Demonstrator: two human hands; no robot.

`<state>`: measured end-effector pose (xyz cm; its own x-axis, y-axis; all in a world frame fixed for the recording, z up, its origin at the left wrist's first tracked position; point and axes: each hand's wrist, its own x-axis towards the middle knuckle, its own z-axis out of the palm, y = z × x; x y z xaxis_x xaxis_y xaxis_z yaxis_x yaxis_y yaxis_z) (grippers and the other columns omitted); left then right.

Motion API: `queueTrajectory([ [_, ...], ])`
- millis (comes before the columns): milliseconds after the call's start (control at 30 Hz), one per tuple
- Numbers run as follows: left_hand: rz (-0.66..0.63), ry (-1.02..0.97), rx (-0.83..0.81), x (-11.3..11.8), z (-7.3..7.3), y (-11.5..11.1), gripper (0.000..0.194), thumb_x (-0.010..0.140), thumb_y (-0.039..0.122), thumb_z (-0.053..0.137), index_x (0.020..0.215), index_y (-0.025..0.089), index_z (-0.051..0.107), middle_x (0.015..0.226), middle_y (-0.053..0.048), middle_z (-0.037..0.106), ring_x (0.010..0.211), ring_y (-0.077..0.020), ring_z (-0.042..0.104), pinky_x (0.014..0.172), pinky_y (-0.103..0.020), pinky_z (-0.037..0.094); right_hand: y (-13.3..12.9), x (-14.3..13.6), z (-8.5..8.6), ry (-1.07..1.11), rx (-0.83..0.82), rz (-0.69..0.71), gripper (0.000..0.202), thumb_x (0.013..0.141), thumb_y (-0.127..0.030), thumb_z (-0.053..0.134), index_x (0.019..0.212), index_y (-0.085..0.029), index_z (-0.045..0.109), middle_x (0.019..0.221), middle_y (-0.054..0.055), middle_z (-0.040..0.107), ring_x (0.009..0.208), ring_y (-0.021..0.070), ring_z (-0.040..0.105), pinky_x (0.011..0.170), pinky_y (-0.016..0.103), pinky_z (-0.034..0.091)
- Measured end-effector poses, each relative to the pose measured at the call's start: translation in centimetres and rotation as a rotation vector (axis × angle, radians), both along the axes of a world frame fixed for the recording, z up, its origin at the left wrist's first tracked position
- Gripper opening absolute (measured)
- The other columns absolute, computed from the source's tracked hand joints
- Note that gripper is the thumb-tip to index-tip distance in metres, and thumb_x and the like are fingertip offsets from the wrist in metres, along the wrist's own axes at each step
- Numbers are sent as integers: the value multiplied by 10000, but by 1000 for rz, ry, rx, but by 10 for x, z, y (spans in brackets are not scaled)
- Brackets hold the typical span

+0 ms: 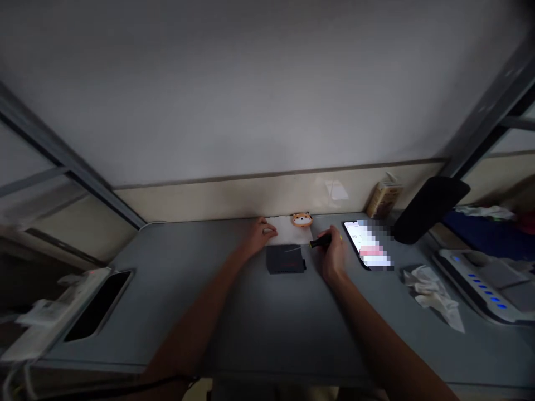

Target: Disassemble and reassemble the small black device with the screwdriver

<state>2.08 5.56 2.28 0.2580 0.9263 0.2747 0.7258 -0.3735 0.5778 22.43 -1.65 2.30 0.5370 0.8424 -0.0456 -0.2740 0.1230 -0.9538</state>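
1. A dark phone (99, 306) is seen near the desk's front edge, between eight and nine o'clock from the box at the centre of work; crumpled tissue (432, 292) is set between three and four.
2. The dark box (286, 260) is laid flat between the hands, with no opening seen in its top and faint reddish marks shown there.
3. At three o'clock, the handle of a black tool (321, 241) is gripped by curled fingers of the right hand (333, 259). Its thin shaft is pointed toward nine, over the box; whether contact is made cannot be told.
4. The left hand (261, 234) is placed between ten and eleven, at the paper's edge, thumb and fingers bent; whether the sheet is pinched cannot be told.
5. White paper (288, 229) is spread at twelve, just beyond the box, with an orange animal-faced item (301, 220) rested on it at about one.
6. Work is judged to be under way: the tool is taken up, nothing looks finished, and how much is left cannot be told.
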Motion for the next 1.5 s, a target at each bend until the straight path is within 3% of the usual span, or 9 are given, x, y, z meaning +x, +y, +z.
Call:
queueTrajectory([
  [167, -14, -13, 19, -16, -1, -37, 246, 989, 322, 544, 1044, 188, 743, 928, -34, 615, 824, -161, 633, 841, -314, 528, 0, 0, 6, 57, -96, -65, 528, 689, -735, 570, 560, -224, 549, 536, -10, 512, 516, 144, 486, 463, 274, 379],
  [300, -97, 5, -63, -9, -4, -76, 319, 988, 419, 553, 1231, 240, 656, 1058, -56, 656, 926, -205, 668, 861, -349, 549, -4, 4, 10, -148, -29, -131, 539, 726, -721, 583, 556, -210, 585, 525, -4, 532, 525, 149, 495, 487, 277, 376],
  [400, -137, 60, -93, -4, -4, -90, 429, 938, 436, 636, 1326, 256, 600, 1149, -85, 640, 1010, -262, 669, 896, -412, 558, -11, 5, 15, -336, 98, -195, 538, 828, -655, 544, 548, -200, 606, 524, 2, 545, 528, 146, 498, 497, 273, 353],
  [567, -332, 12, -175, -21, 7, -84, 425, 941, 311, 646, 1362, 292, 595, 1261, -82, 618, 1146, -252, 637, 1015, -411, 531, -17, 5, 18, -600, 233, -249, 498, 923, -506, 510, 550, -198, 629, 508, -4, 539, 505, 128, 486, 487, 261, 336],
  [700, -460, -41, -195, -32, 11, -74, 350, 969, 152, 533, 1244, 308, 683, 1283, -56, 661, 1252, -241, 580, 1113, -439, 455, -21, 4, 17, -727, 272, -129, 467, 939, -398, 488, 535, -202, 618, 495, -11, 547, 471, 115, 484, 467, 254, 343],
  [867, -392, -158, -202, -22, 3, -72, 486, 921, 11, 366, 1100, 275, 733, 1134, -35, 727, 1108, -196, 649, 1016, -389, 513, -26, -1, 18, -798, 325, 12, 435, 930, -312, 486, 529, -202, 611, 486, -17, 548, 449, 103, 482, 457, 247, 350],
  [1167, -381, -188, -59, -14, -8, -72, 419, 910, 32, 374, 1006, 236, 728, 1054, -29, 755, 1061, -191, 660, 1004, -392, 514, -28, -6, 19, -804, 320, 64, 428, 928, -326, 486, 529, -206, 582, 466, -16, 549, 434, 109, 489, 457, 249, 363],
  [1300, -395, -147, -43, -14, -8, -74, 282, 983, 148, 452, 994, 241, 718, 1049, -32, 752, 1051, -193, 663, 983, -386, 524, -30, -3, 25, -778, 372, 52, 421, 891, -264, 480, 481, -209, 561, 432, -26, 535, 402, 94, 476, 441, 240, 342],
  [1500, -416, -50, 25, -11, -3, -78, 162, 964, 196, 550, 1019, 240, 696, 1066, -34, 744, 1084, -208, 645, 1019, -418, 503, -36, -10, 26, -724, 413, 230, 434, 880, -236, 485, 450, -210, 537, 398, -39, 497, 372, 82, 443, 425, 228, 340],
])
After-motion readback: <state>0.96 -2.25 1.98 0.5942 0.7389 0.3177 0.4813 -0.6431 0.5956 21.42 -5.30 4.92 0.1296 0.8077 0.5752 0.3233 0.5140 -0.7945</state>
